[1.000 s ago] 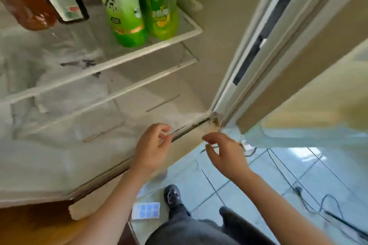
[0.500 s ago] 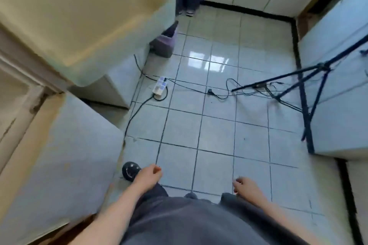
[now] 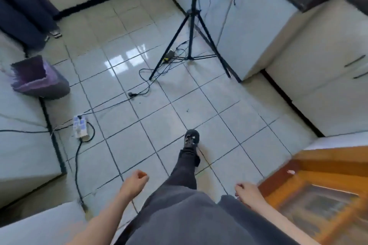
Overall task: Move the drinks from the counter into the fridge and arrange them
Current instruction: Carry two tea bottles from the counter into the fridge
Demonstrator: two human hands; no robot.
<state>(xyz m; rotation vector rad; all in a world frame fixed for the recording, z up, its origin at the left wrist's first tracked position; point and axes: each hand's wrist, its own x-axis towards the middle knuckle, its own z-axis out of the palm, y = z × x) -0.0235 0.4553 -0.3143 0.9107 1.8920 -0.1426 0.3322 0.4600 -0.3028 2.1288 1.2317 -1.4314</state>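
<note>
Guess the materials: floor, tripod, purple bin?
Floor: glazed ceramic tile by the look, glossy; it mirrors a bright window patch and shows dark grout lines. Tripod: probably painted metal tube, matte black; thin straight legs with braces. Purple bin: likely plastic, dull finish; blur leaves it open whether a bag lines it.

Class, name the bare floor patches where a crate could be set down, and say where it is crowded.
Bare: the tiles between the shoe and the cream cabinet, and the far tiles beyond the purple bin. Crowded: around the tripod feet and across to the power strip, where cables trail.
</note>
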